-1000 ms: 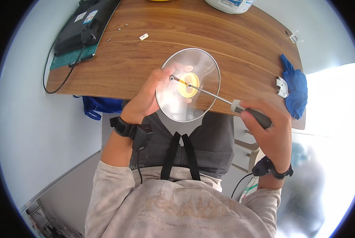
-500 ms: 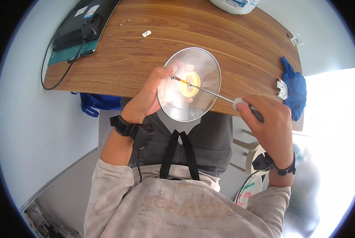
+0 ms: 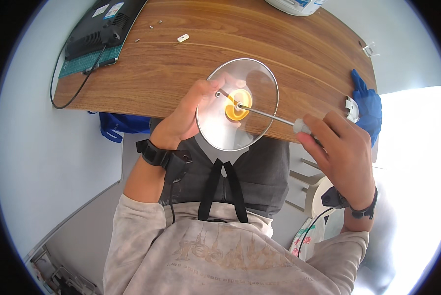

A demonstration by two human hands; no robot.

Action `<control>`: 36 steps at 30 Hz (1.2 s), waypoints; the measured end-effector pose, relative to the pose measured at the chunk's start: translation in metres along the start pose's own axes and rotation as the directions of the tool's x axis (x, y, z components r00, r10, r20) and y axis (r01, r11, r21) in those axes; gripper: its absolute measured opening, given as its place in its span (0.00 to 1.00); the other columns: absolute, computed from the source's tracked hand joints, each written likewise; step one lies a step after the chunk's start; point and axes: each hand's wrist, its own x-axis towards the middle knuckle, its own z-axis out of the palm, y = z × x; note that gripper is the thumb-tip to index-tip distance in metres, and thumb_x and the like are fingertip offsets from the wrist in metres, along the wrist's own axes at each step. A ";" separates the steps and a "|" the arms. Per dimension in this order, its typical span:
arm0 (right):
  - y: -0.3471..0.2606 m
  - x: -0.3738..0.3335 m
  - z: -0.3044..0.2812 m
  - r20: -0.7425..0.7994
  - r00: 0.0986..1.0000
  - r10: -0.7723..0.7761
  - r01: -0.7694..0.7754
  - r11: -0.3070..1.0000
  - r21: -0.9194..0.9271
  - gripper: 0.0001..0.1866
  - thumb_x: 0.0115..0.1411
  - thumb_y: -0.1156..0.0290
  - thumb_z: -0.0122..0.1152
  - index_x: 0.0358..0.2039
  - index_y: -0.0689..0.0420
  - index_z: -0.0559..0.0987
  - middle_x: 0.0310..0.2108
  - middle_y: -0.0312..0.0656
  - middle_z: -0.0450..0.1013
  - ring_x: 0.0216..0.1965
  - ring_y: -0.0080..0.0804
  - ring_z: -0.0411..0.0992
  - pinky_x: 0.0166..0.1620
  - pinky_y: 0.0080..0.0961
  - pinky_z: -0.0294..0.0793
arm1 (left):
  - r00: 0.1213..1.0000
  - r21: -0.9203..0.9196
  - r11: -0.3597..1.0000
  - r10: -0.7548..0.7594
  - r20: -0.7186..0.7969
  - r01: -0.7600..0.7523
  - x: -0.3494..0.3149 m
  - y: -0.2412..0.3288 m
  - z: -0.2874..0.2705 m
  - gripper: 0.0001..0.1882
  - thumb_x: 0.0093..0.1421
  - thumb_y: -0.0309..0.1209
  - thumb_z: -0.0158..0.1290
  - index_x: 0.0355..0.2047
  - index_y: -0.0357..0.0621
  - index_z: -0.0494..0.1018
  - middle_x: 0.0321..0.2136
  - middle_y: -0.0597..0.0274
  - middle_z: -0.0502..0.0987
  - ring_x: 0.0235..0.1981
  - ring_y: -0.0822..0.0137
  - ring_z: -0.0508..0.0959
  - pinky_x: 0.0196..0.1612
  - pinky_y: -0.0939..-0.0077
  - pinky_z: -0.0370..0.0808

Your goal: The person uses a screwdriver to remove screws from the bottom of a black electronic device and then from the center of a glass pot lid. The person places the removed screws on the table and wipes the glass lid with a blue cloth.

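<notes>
A round glass pot lid with a metal rim is held up at the table's front edge. My left hand grips it at its left side, with some fingers showing through the glass behind it. Near the lid's middle is a yellow round knob, seen through the glass. My right hand is closed around the pale handle of a screwdriver. The shaft runs leftward, and its tip meets the small fitting at the knob's centre. A small metal-ringed vent hole lies close to my left thumb.
On the wooden table are a small white piece and several tiny metal bits. A black device rests on a green cutting mat at left. A blue cloth and a white part lie at right; a white container stands at the back.
My right hand has shifted slightly right and its grip on the screwdriver handle has turned. The lid has moved a little to the right, with the screwdriver tip still at the knob's centre.
</notes>
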 end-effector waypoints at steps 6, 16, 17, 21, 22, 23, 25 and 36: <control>-0.015 0.002 -0.007 -0.046 0.991 -0.124 0.117 0.985 -0.128 0.16 0.48 0.69 0.75 0.38 0.56 0.82 0.28 0.38 0.67 0.24 0.34 0.69 0.27 0.31 0.68 | 1.000 0.008 1.000 0.006 -0.009 -0.006 0.002 -0.001 0.001 0.36 0.63 0.61 0.43 0.57 0.44 0.66 0.57 0.47 0.68 0.55 0.53 0.73 0.53 0.51 0.77; -0.008 0.012 0.004 -0.369 0.929 0.018 0.123 0.926 0.356 0.11 0.47 0.76 0.71 0.31 0.60 0.78 0.32 0.42 0.73 0.22 0.30 0.72 0.25 0.23 0.71 | 0.999 0.002 0.999 0.034 0.017 -0.034 0.002 -0.005 0.001 0.36 0.65 0.59 0.42 0.60 0.42 0.64 0.55 0.47 0.70 0.55 0.53 0.74 0.54 0.51 0.77; -0.008 0.010 0.008 -0.380 0.924 0.046 0.124 0.903 0.410 0.10 0.48 0.75 0.71 0.30 0.60 0.78 0.30 0.42 0.72 0.21 0.29 0.71 0.24 0.23 0.70 | 0.999 0.000 0.999 0.041 0.023 -0.041 0.002 -0.005 0.000 0.36 0.65 0.59 0.42 0.60 0.41 0.64 0.56 0.47 0.70 0.55 0.53 0.74 0.54 0.51 0.77; -0.013 -0.003 0.012 -0.279 0.934 0.224 -0.059 0.866 0.496 0.12 0.52 0.70 0.72 0.26 0.61 0.75 0.21 0.41 0.72 0.17 0.28 0.69 0.22 0.23 0.69 | 0.999 0.003 0.999 0.050 0.012 -0.050 0.003 0.000 0.006 0.35 0.64 0.58 0.43 0.59 0.43 0.65 0.58 0.47 0.68 0.55 0.53 0.74 0.54 0.50 0.77; -0.014 -0.005 0.007 -0.243 0.933 0.265 -0.135 0.884 0.447 0.14 0.53 0.68 0.73 0.25 0.60 0.75 0.19 0.41 0.72 0.16 0.28 0.69 0.22 0.23 0.68 | 0.999 -0.005 0.999 0.052 0.016 -0.052 0.001 -0.002 0.003 0.34 0.64 0.58 0.44 0.59 0.44 0.65 0.58 0.48 0.68 0.56 0.53 0.73 0.54 0.50 0.77; -0.014 -0.006 0.004 -0.210 0.928 0.308 -0.209 0.896 0.392 0.15 0.54 0.67 0.73 0.25 0.60 0.74 0.17 0.41 0.71 0.16 0.27 0.69 0.21 0.23 0.68 | 0.998 -0.013 0.998 0.054 0.021 -0.054 0.000 -0.003 0.001 0.34 0.64 0.58 0.44 0.58 0.44 0.66 0.59 0.48 0.67 0.56 0.53 0.73 0.54 0.50 0.77; -0.007 -0.004 0.001 -0.110 0.891 0.440 -0.349 0.820 0.454 0.17 0.55 0.65 0.73 0.25 0.60 0.74 0.16 0.39 0.72 0.15 0.25 0.70 0.21 0.21 0.68 | 0.999 -0.009 0.999 0.041 0.016 -0.041 0.000 -0.002 0.001 0.34 0.63 0.59 0.44 0.58 0.45 0.66 0.59 0.48 0.66 0.56 0.52 0.73 0.54 0.50 0.77; 0.004 0.001 0.001 0.060 0.830 0.555 -0.470 0.636 0.612 0.16 0.55 0.69 0.73 0.31 0.60 0.72 0.23 0.39 0.76 0.23 0.19 0.74 0.27 0.18 0.71 | 1.000 -0.017 1.000 0.008 0.020 -0.007 0.000 0.000 0.002 0.33 0.62 0.58 0.44 0.57 0.47 0.66 0.59 0.48 0.66 0.56 0.52 0.72 0.55 0.48 0.74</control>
